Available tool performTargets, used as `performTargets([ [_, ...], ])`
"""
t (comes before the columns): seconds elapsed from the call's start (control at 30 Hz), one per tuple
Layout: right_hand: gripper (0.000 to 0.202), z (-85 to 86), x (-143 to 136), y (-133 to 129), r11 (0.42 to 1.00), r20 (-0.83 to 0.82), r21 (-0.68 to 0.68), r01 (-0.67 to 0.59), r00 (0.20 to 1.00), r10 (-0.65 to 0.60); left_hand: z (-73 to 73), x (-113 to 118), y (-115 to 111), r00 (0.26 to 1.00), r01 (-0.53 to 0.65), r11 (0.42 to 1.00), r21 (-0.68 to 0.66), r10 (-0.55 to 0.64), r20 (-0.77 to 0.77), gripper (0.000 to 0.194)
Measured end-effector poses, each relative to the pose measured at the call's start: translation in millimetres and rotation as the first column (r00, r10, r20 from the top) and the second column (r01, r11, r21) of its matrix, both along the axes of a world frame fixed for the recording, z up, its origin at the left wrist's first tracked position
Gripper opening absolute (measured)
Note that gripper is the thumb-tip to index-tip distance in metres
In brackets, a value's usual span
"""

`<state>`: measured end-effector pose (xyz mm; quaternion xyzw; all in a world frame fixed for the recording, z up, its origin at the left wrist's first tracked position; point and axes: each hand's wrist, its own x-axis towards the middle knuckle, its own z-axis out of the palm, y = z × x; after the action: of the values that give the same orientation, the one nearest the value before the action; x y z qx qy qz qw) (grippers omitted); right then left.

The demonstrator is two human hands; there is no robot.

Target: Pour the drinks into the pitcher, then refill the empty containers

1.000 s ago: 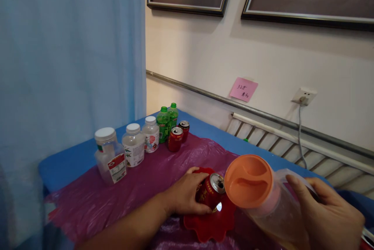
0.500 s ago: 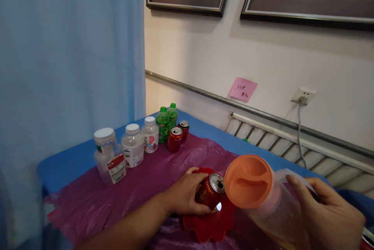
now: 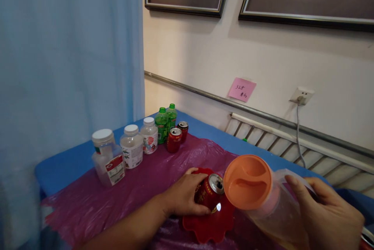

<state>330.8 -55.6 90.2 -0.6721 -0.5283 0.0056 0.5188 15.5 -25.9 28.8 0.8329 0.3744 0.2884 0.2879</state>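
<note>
My left hand (image 3: 187, 195) is wrapped round a red can (image 3: 209, 193), which leans a little to the right over a red scalloped dish (image 3: 209, 226). The can's opening faces up. My right hand (image 3: 327, 207) grips the handle of a clear pitcher (image 3: 280, 218) with an orange lid (image 3: 247, 181). The pitcher is tilted left, its lid close beside the can's top. Yellowish liquid shows inside the pitcher. No stream between pitcher and can can be made out.
Clear jars with white lids (image 3: 131, 146), two green bottles (image 3: 161, 125) and two red cans (image 3: 174, 140) stand along the back left on purple plastic sheeting (image 3: 157, 176). A blue curtain (image 3: 73, 47) hangs left; a radiator (image 3: 269, 142) lies behind.
</note>
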Motion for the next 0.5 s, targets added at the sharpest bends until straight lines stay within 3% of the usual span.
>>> performTargets([
  [0.5, 0.05, 10.5, -8.2, -3.2, 1.0, -0.008, 0.021, 0.002, 1.0, -0.002, 0.9, -0.2, 0.1, 1.0, 0.007, 1.0, 0.022, -0.006, -0.009, 0.071],
])
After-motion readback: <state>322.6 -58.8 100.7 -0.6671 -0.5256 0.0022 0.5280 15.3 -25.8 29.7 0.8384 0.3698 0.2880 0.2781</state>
